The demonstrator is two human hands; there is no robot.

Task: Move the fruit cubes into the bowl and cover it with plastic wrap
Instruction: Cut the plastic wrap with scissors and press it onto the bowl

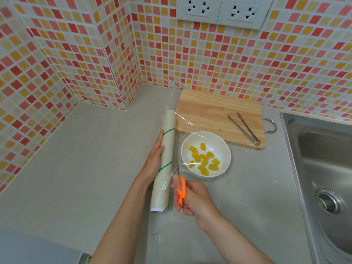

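A white bowl (pixel 222 149) stands on the grey counter and holds several yellow fruit cubes (pixel 204 159). A clear sheet of plastic wrap (pixel 182 122) stretches from the roll over the bowl. The plastic wrap roll (pixel 165 149) lies left of the bowl, and my left hand (pixel 153 161) presses on its left side. My right hand (pixel 192 199) grips orange-handled scissors (pixel 181 189), whose blades point up at the wrap's near edge between roll and bowl.
A wooden cutting board (pixel 209 107) lies behind the bowl with metal tongs (pixel 244 128) on its right part. A steel sink (pixel 323 159) fills the right side. Tiled walls enclose the counter at back and left. Wall sockets (pixel 219 10) sit above.
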